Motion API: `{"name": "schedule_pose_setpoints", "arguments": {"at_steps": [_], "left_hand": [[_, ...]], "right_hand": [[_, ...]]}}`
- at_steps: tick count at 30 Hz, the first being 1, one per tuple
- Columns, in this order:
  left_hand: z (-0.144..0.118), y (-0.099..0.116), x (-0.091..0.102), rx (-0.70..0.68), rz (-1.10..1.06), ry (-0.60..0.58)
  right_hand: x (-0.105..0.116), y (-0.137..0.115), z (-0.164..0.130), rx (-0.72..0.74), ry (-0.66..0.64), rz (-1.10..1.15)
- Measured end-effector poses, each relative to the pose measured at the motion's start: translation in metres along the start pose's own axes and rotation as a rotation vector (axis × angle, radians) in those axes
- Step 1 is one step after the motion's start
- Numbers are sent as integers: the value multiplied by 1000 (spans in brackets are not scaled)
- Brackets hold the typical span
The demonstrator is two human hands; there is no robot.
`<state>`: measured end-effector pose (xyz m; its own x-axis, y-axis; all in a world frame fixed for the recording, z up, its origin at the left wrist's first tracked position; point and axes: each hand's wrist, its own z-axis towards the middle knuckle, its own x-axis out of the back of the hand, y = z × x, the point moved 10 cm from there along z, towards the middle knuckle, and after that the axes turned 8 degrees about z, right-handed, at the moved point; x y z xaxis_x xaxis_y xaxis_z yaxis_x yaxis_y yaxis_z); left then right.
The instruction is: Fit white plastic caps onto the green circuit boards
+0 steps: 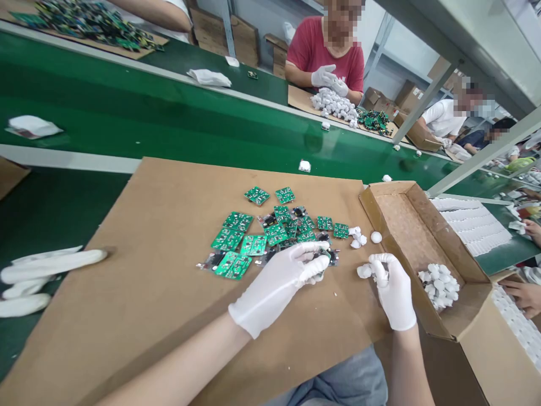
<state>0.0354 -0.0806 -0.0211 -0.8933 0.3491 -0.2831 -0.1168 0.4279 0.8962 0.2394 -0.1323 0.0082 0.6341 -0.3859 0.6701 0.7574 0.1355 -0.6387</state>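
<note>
- Curling over a small green-and-dark piece [324,256], the fingers of our gloved left hand [291,266] close on it beside the green circuit boards [253,245]; we cannot make out its full outline.
- Pinching a small white piece [364,271] between fingertips, our gloved right hand [393,287] is near the open carton [406,223], whose raised walls, we judge, stop the heap of white pieces [439,286] from scattering.
- We see the boards clustered, some overlapping, on a brown cardboard sheet [169,259], probably for short reaches; its plain surface, we believe, makes small parts easy to spot.
</note>
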Motion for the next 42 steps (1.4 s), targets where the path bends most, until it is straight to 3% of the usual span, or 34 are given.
{"name": "schedule_pose_setpoints", "arguments": {"at_steps": [5, 11, 16, 22, 30, 34, 40, 42], "left_hand": [[1, -2, -2, 7, 26, -9], [1, -2, -1, 4, 5, 1], [1, 3, -1, -51, 107, 14], [0, 2, 0, -105, 105, 15], [-3, 1, -7, -82, -97, -60], [-2, -1, -8, -61, -237, -75], [-2, -5, 5, -31, -222, 49], [-2, -4, 8, -42, -197, 75]], "right_hand": [[-2, -4, 0, -63, 33, 63], [-6, -15, 0, 60, -57, 67], [-1, -4, -7, 66, -1, -24], [-20, -3, -14, 17, -173, 18], [3, 3, -3, -197, 13, 115], [3, -12, -4, -105, 14, 164], [-43, -30, -40, 99, -182, 12], [-48, -30, -57, 132, -218, -64]]}}
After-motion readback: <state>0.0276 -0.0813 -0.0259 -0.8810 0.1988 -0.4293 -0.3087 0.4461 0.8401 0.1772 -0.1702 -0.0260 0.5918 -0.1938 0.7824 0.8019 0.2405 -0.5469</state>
